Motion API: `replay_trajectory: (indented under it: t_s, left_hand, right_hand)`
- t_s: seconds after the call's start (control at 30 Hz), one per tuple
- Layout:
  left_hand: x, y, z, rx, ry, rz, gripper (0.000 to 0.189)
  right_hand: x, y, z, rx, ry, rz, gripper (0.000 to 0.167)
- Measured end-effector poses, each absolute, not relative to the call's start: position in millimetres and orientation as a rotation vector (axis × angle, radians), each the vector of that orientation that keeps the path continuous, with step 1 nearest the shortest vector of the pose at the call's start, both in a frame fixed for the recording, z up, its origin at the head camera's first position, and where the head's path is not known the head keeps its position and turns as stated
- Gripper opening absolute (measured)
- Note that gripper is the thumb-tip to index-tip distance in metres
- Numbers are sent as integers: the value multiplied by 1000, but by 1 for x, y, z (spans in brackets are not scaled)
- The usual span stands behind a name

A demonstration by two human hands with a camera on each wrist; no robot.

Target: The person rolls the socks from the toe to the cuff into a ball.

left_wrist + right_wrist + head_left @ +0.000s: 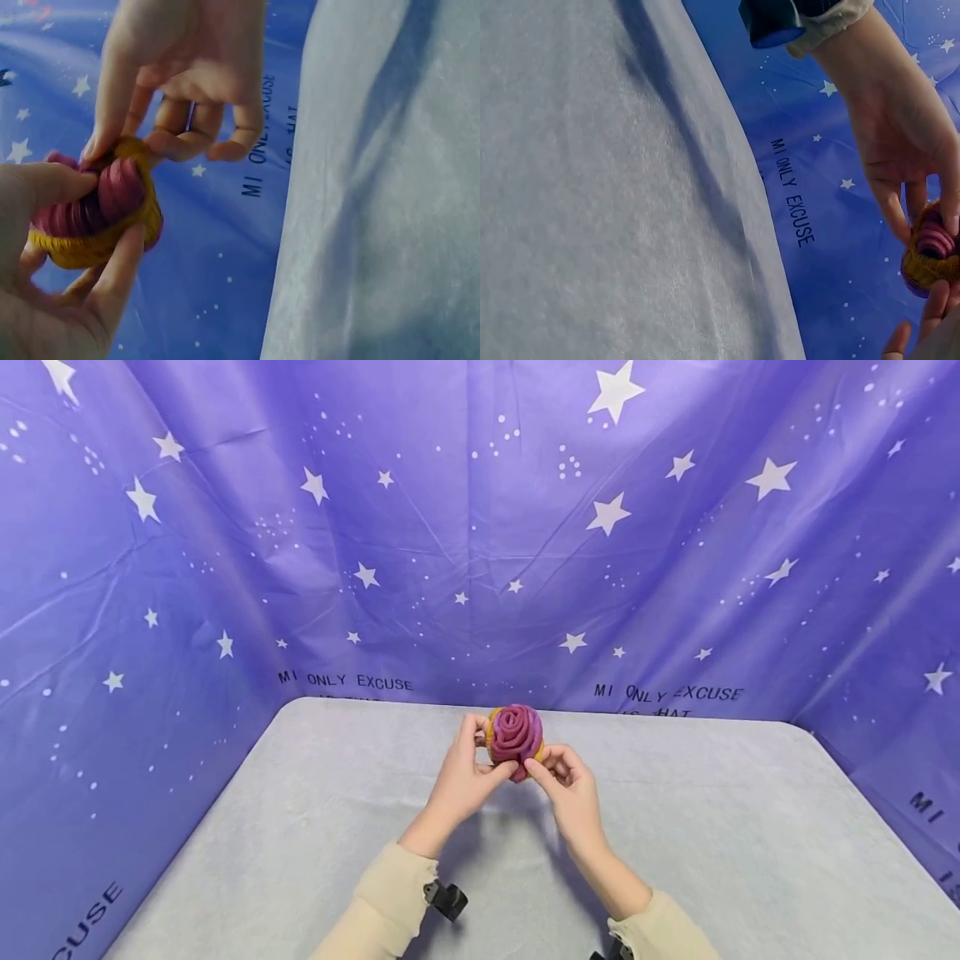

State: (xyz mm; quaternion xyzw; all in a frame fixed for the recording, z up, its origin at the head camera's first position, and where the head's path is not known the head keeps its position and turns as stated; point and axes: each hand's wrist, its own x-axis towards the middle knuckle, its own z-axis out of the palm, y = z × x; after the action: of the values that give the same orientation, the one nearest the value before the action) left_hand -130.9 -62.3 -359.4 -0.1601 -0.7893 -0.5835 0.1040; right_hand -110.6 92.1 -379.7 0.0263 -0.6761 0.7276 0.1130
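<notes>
A small rose-shaped roll (514,732) of maroon and purple coils, with a mustard-yellow outer layer, is held up between both hands above the far edge of the table. My left hand (459,781) grips it from the left, thumb on its front. From the right, my right hand (573,793) pinches its lower edge, the two thumbs close together. In the left wrist view the roll (90,217) looks ribbed and yarn-like; exactly what it is made of I cannot tell. Only part of the roll (930,262) shows at the right wrist view's edge.
A pale grey cloth-like surface covers the table (330,793). Behind and beside it hangs a purple-blue curtain (465,527) with white stars and printed words. Black devices, such as the one (447,900) at the left cuff, are strapped to the wrists.
</notes>
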Motion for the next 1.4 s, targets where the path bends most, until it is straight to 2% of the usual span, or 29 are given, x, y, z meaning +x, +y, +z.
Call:
replay_trajectory:
  t_s: [0.13, 0.37, 0.53, 0.83, 1.07, 1.23, 1.4]
  left_hand:
    - [-133, -67, -361, -506, -2313, -1731, 51]
    - [-140, -65, -365, -344, -2301, -1278, 50]
    - [-141, -63, -361, -318, -2312, -1150, 51]
    - [-136, -67, -360, -423, -2245, -1881, 60]
    - [-134, -70, -364, -372, -2239, -1795, 59]
    - [-130, -73, -366, -472, -2287, -1845, 64]
    - [-129, -75, -364, -551, -2329, -1863, 64]
  right_hand:
    - [-110, 92, -378, 89, -1998, 2196, 15]
    - [-105, 87, -374, 113, -2020, 2294, 12]
    - [-100, 84, -369, 104, -2027, 2287, 14]
    - [-102, 89, -372, 162, -2085, 2112, 16]
    - [-110, 100, -370, 270, -2199, 1900, 15]
    - [-124, 111, -362, 233, -2219, 1884, 19]
    - [-131, 120, -355, 257, -2275, 1798, 15]
